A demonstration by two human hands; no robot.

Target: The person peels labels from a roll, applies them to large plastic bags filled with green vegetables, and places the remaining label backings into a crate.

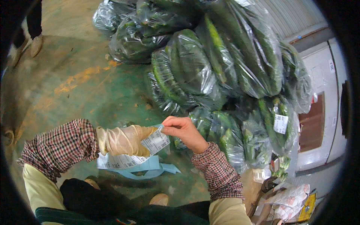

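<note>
My left hand, in a cream glove, grips a strip of printed adhesive labels. The strip's blue-green backing paper hangs below that hand in loops. My bare right hand pinches the upper corner of the end label between thumb and index finger. Whether that corner has come off the backing cannot be told. Just beyond the right hand, clear plastic bags of long green gourd-like vegetables lie heaped on the floor. One bag on the right bears a white label.
Another person's shoe stands on the stained green floor at the upper left. At the right are a white door and a corrugated wall. Lower right holds a patterned sack and a yellow object.
</note>
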